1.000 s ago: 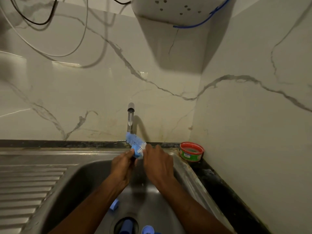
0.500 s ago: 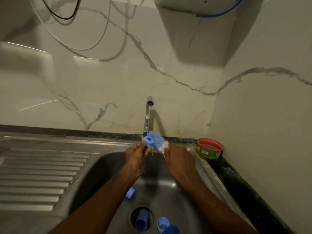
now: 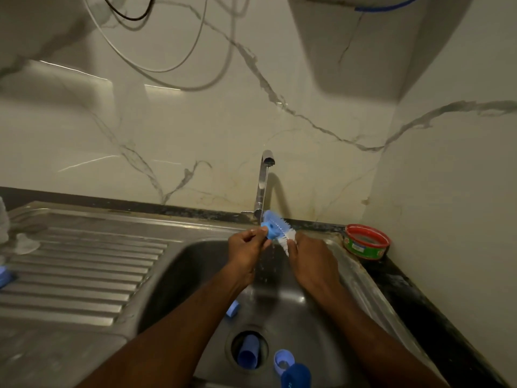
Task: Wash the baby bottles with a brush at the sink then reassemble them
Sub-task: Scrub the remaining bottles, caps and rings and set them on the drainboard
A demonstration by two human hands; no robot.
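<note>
Over the steel sink [image 3: 179, 275], under the running tap [image 3: 264, 180], my left hand [image 3: 246, 247] pinches a small blue bottle part [image 3: 269, 228]. My right hand [image 3: 313, 259] grips the blue-and-white bottle brush [image 3: 281, 231], whose bristles lie against that part. Water drips down between my hands. More blue bottle pieces lie in the basin: one in the drain hole [image 3: 248, 352], a ring [image 3: 283, 359] and a darker cap [image 3: 296, 376] beside it, and a small piece [image 3: 233, 308] partly hidden by my left forearm.
A red-and-green round tub [image 3: 366, 242] stands on the dark counter in the right corner. The ribbed drainboard [image 3: 84, 270] stretches left, with a blue item [image 3: 5, 277] and a pale blurred object [image 3: 16, 242] at its far edge. Cables hang on the marble wall.
The view has shifted so the sink and hands sit further right. The blue part in my left hand has turned against the brush; both hands stay under the running water.
</note>
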